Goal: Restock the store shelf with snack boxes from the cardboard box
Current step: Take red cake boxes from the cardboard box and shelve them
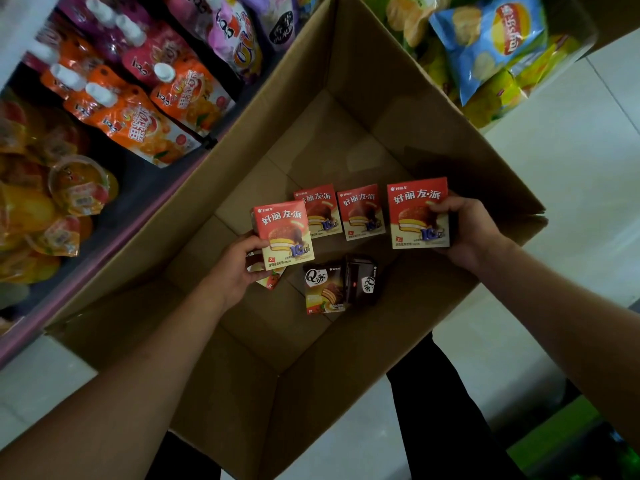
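A large brown cardboard box (408, 98) with matte, creased walls and open flaps fills the middle of the frame, standing on a pale tiled floor (571, 161). Both arms reach down into it. The left hand (239, 268) curls its fingers around the lower left edge of a red-and-cream snack box (282, 233), a glossy rectangular carton held upright and tilted slightly; a second small carton (272, 280) shows partly beneath that hand, and whether the hand holds it too cannot be told. The right hand (464, 230) grips another red snack box (417, 213) by its right side, thumb across the front near the top corner.

Between the two held cartons, two more red boxes (341, 211) lean side by side against the bottom of the cardboard box. Just below them, in the centre of the frame, lie two dark brown boxes (341, 285), touching each other.

In the upper left, a shelf (145, 188) carries shiny orange and pink spouted pouches (138, 123) and clear jelly cups (79, 188). In the upper right sit crinkled crisp bags (495, 43), blue and yellow.
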{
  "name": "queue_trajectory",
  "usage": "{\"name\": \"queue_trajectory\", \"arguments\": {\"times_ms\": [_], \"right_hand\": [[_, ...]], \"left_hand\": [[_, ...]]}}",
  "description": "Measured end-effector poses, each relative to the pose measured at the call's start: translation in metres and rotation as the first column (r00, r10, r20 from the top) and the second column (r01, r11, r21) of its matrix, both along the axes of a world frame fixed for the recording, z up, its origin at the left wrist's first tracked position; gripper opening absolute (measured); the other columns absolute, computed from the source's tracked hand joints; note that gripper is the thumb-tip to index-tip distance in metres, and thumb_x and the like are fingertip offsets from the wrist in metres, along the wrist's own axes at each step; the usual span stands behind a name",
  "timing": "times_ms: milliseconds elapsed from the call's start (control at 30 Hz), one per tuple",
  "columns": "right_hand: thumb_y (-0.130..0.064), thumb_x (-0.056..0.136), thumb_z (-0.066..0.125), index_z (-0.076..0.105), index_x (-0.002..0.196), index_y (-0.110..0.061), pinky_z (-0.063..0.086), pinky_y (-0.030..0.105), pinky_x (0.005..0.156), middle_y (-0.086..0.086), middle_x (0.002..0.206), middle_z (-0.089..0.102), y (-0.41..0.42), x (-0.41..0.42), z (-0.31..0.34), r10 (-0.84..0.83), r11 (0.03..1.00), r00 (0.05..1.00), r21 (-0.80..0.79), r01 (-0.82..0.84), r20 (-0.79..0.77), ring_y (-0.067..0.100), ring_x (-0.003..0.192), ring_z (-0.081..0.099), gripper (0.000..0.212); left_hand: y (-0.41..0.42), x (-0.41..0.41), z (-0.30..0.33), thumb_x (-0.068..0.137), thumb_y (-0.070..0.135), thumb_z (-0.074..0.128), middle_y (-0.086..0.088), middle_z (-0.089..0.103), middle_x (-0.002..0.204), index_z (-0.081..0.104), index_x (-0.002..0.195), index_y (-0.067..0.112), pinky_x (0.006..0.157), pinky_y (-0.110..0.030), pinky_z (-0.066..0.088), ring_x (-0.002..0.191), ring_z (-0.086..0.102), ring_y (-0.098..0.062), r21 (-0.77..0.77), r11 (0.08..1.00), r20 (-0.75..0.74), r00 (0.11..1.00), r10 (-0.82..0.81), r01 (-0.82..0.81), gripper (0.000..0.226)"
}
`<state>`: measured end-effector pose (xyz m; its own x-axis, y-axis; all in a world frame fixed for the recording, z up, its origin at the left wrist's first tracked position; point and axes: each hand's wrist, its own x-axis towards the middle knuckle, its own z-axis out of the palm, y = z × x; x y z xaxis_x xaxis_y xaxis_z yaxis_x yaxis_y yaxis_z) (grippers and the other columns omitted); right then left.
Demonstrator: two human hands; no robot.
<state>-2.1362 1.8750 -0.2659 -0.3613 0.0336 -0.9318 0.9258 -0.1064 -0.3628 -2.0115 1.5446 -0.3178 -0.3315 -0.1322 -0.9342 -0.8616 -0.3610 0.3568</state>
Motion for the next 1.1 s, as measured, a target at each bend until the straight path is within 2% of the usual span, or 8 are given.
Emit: {"name": "queue_trajectory", "arguments": {"times_ms": [233,533,633,767,867,967,1033,1100], "right_hand": [[-0.011,0.083,0.058,0.057,0.131,-0.018,0.053,0.05,0.094,0.013,0.124,0.066,0.001,-0.002,0.0,-0.015,1.0,1.0,0.021,0.015,0.015,0.035,0.106,0.068,0.049],[-0.01,0.082,0.06,0.058,0.13,-0.019,0.055,0.05,0.091,0.012,0.121,0.068,0.003,-0.001,-0.004,-0.045,0.999,0.998,0.019,0.044,0.047,0.035,0.103,0.069,0.049],[-0.011,0.081,0.061,0.058,0.13,-0.022,0.055,0.049,0.09,0.011,0.12,0.068,0.003,-0.001,-0.009,-0.062,0.998,0.997,0.022,0.061,0.042,0.034,0.101,0.07,0.05],[-0.012,0.08,0.063,0.057,0.131,-0.024,0.058,0.048,0.084,0.011,0.118,0.069,-0.012,0.0,-0.023,-0.087,0.996,0.995,0.021,0.086,0.052,0.033,0.095,0.073,0.052],[-0.011,0.078,0.066,0.056,0.129,-0.027,0.058,0.05,0.083,0.01,0.113,0.07,-0.031,-0.001,-0.043,-0.069,0.997,0.995,-0.017,0.071,0.069,0.031,0.087,0.074,0.054],[-0.012,0.081,0.065,0.057,0.128,-0.026,0.058,0.046,0.084,0.008,0.108,0.073,-0.053,-0.004,-0.066,0.008,0.997,0.998,-0.083,-0.003,0.067,0.029,0.09,0.074,0.05],[-0.018,0.084,0.063,0.058,0.126,-0.016,0.058,0.037,0.079,0.006,0.1,0.075,-0.063,-0.003,-0.081,0.153,0.988,0.987,-0.022,-0.153,0.038,0.026,0.092,0.074,0.042],[-0.025,0.084,0.063,0.063,0.117,-0.011,0.054,0.042,0.093,0.01,0.107,0.072,-0.068,-0.002,-0.093,0.288,0.954,0.957,0.07,-0.29,0.037,0.03,0.101,0.07,0.036]], "left_hand": [[0.001,-0.003,-0.001,0.088,0.019,0.059,0.004,0.076,0.078,0.067,0.093,0.018,0.076,-0.037,0.051,0.094,0.066,-0.02,0.004,1.0,0.009,1.0,-0.028,0.028,0.009],[0.004,-0.006,-0.005,0.088,0.019,0.059,0.004,0.076,0.076,0.066,0.096,0.017,0.076,-0.036,0.05,0.096,0.066,-0.02,0.014,1.0,0.029,0.999,-0.014,0.014,0.011],[0.005,-0.007,-0.006,0.088,0.019,0.059,0.006,0.076,0.077,0.065,0.105,0.018,0.071,-0.034,0.051,0.093,0.067,-0.019,0.015,1.0,0.022,0.999,-0.027,0.026,0.018],[0.01,-0.014,-0.013,0.088,0.017,0.06,0.001,0.074,0.092,0.058,0.12,0.032,0.068,-0.036,0.054,0.091,0.068,-0.02,0.013,1.0,-0.017,1.0,-0.017,0.017,0.035],[0.018,-0.025,-0.027,0.087,0.016,0.059,0.002,0.076,0.087,0.057,0.125,0.027,0.07,-0.036,0.053,0.091,0.068,-0.02,0.043,0.999,-0.046,0.999,0.019,-0.017,0.039],[0.028,-0.036,-0.045,0.086,0.017,0.058,0.003,0.075,0.095,0.06,0.115,0.033,0.076,-0.038,0.051,0.096,0.068,-0.02,0.063,0.998,-0.102,0.995,0.006,0.0,0.033],[0.038,-0.043,-0.056,0.087,0.017,0.058,0.004,0.074,0.095,0.061,0.11,0.035,0.076,-0.037,0.053,0.095,0.069,-0.018,0.026,0.999,-0.101,0.994,-0.037,0.04,0.03],[0.047,-0.046,-0.065,0.089,0.017,0.057,0.003,0.073,0.088,0.061,0.114,0.024,0.071,-0.032,0.055,0.085,0.07,-0.015,-0.027,0.995,-0.068,0.993,-0.1,0.098,0.026]]}}
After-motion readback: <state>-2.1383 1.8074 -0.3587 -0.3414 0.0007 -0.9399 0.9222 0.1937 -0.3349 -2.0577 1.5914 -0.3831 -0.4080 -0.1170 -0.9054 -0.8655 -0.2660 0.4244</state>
